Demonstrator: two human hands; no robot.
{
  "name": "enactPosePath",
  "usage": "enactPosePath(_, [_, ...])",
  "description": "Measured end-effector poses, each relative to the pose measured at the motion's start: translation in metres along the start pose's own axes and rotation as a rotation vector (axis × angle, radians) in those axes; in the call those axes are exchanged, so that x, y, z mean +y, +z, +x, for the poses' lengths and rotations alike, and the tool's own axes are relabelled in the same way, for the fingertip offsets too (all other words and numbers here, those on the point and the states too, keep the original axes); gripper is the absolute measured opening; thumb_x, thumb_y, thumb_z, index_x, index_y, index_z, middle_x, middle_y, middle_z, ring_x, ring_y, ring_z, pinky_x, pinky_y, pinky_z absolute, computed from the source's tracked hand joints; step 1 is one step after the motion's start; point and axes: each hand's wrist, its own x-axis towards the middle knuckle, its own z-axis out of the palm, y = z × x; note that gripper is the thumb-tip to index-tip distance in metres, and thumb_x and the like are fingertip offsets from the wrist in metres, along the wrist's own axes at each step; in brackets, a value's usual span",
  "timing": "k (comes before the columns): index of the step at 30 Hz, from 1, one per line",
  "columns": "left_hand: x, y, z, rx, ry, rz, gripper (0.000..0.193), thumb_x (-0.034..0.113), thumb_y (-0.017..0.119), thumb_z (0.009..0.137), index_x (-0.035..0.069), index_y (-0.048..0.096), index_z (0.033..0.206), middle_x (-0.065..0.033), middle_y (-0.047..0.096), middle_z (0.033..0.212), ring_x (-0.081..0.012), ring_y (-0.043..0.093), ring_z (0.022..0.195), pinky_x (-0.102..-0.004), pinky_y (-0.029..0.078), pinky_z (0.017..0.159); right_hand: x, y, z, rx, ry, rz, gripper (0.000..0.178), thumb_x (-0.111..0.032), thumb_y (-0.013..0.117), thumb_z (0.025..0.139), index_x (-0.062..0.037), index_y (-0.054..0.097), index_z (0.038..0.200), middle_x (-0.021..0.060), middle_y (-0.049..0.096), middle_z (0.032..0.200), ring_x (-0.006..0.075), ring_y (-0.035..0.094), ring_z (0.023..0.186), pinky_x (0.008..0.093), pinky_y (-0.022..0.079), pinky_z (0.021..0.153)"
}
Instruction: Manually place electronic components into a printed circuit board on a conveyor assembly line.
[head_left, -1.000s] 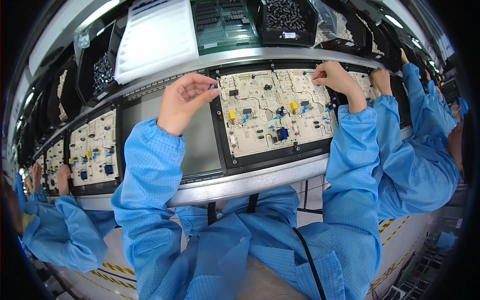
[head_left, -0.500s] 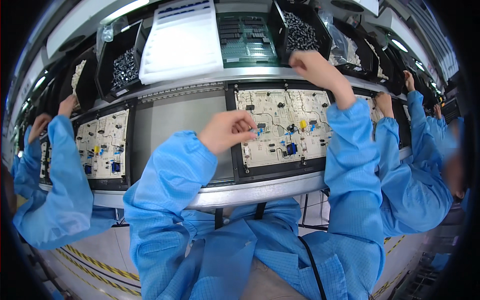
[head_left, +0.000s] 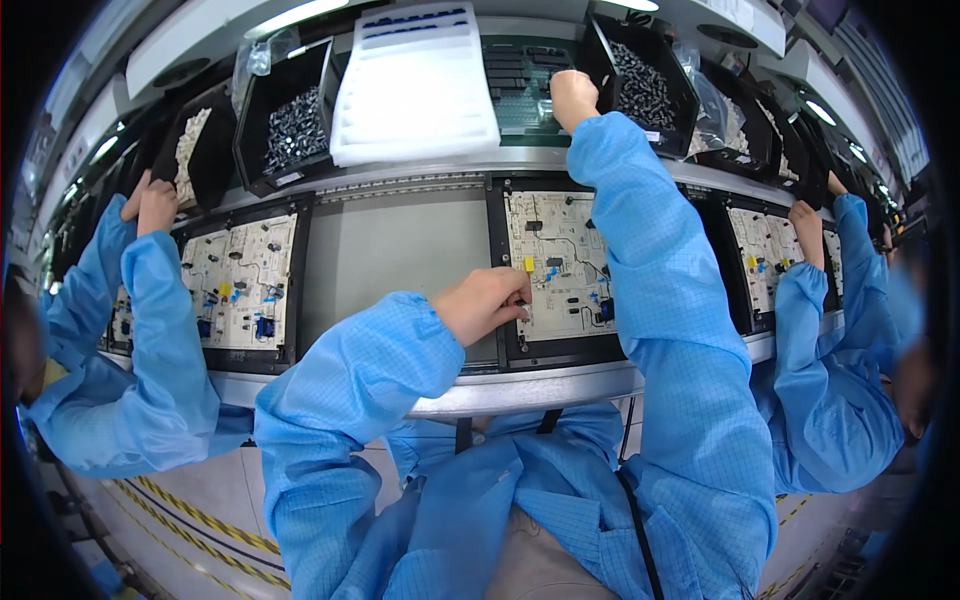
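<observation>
Two bare hands at work, both in light-blue gridded sleeves gathered at the wrist. Left hand [head_left: 480,303] low, at the lower left part of a cream printed circuit board [head_left: 562,255]; thumb and fingertips drawn close together, narrow gap. Cannot tell whether a small part is pinched between them or the fingers only touch one on the board.

Board lies flat in a black rectangular frame [head_left: 497,235], on the line in front of the person; right portion hidden behind the right sleeve [head_left: 665,250]. On its face: a small yellow block [head_left: 529,265], a dark blue block-shaped component [head_left: 607,310], scattered black parts.

Right hand [head_left: 574,97] stretched far forward, over the right side of a green, see-through tray [head_left: 505,118] carrying rows of black parts. Fingers curled in; fingertips not clear, so cannot tell if anything is gripped.

Left of that tray, just beside: a white ridged foam tray [head_left: 415,105], dark blue pieces in its far rows. Further left, a black open bin [head_left: 252,150] of small dark, shiny parts; another black bin [head_left: 683,105] of similar parts right of the right hand.

Bare grey surface [head_left: 395,265] left of the frame, then a second framed cream board [head_left: 243,270]. Co-worker's hands [head_left: 157,207] beyond it, near a bin of pale parts [head_left: 190,150].
</observation>
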Motion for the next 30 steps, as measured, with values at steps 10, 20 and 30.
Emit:
enactPosePath(10, [0.033, -0.01, 0.003, 0.022, -0.204, 0.052, 0.017, 0.007, 0.071, 0.074, 0.004, 0.06, 0.087, -0.0091, 0.057, 0.072, -0.022, 0.057, 0.067, -0.032, 0.048, 0.064, 0.072, -0.039, -0.008, -0.018, -0.176, 0.195, 0.012, -0.008, 0.063, 0.074, 0.0014, 0.067, 0.08, 0.0218, 0.066, 0.089, 0.0378, 0.065, 0.084, 0.0422, 0.054, 0.071])
enactPosePath(20, [0.047, -0.016, 0.008, 0.035, -0.527, -0.115, 0.016, 0.003, 0.072, 0.076, 0.003, 0.062, 0.088, 0.0001, 0.059, 0.073, -0.0077, 0.052, 0.065, -0.0229, 0.044, 0.061, 0.151, -0.085, -0.132, -0.374, -0.626, 0.815, 0.014, -0.005, 0.066, 0.078, 0.0029, 0.06, 0.087, 0.0109, 0.063, 0.072, 0.0169, 0.061, 0.066, 0.0282, 0.05, 0.061])
enactPosePath(30, [0.043, -0.008, 0.081, 0.273, -0.327, -0.339, 0.019, -0.001, 0.068, 0.08, 0.0, 0.059, 0.097, -0.0025, 0.064, 0.085, -0.0084, 0.061, 0.078, -0.0211, 0.049, 0.069, 0.155, -0.048, -0.168, -0.525, -0.537, 0.97, 0.013, -0.006, 0.066, 0.08, 0.0006, 0.061, 0.09, 0.0053, 0.062, 0.077, 0.0113, 0.058, 0.071, 0.0246, 0.049, 0.067])
